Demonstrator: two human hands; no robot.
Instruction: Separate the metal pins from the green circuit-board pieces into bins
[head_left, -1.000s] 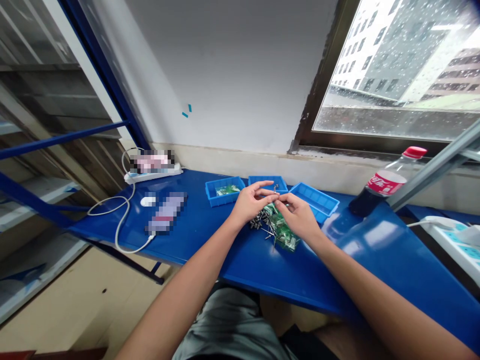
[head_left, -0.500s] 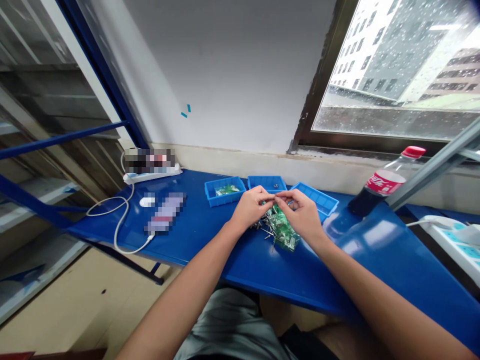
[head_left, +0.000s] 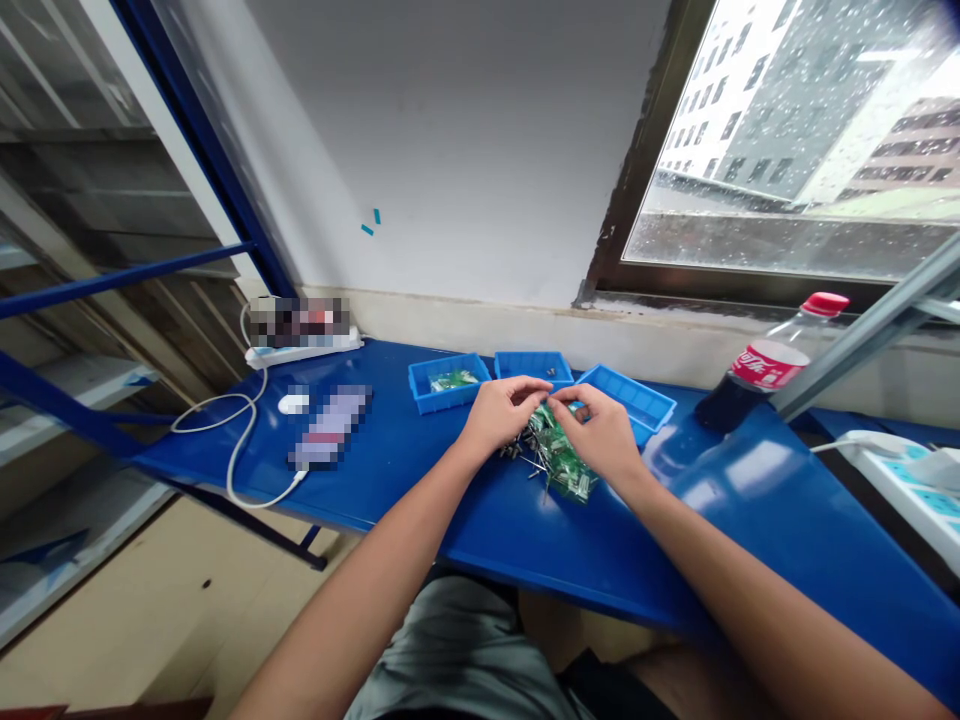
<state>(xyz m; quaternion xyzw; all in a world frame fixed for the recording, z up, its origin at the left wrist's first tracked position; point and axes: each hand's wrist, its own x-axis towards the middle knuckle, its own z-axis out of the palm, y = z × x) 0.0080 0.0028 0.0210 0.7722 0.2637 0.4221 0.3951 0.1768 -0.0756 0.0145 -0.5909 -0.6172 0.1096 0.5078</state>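
Observation:
My left hand (head_left: 501, 414) and my right hand (head_left: 601, 428) meet fingertip to fingertip over the blue table. Thumb and fingers of each are drawn together in a pinch; whatever sits between them is too small to make out. Just below lies a heap of green-tinted clear plastic pieces (head_left: 571, 470), partly covered by my right hand. Thin metal pins that look like rivets (head_left: 534, 462) are scattered at the heap's left side, close under my left hand.
Behind my hands stand a left blue bin (head_left: 448, 402) with green-and-white pieces, a middle blue bin (head_left: 531, 362) with a few small bits, and a right blue bin (head_left: 651, 408). A cola bottle (head_left: 769, 365), a phone (head_left: 330, 428) on a white cable and a power strip (head_left: 911, 490) share the table.
My fingertips have shifted slightly and parted a little, with the left fingers now stretched straighter over the thumb. The heap and the bins stay where they were.

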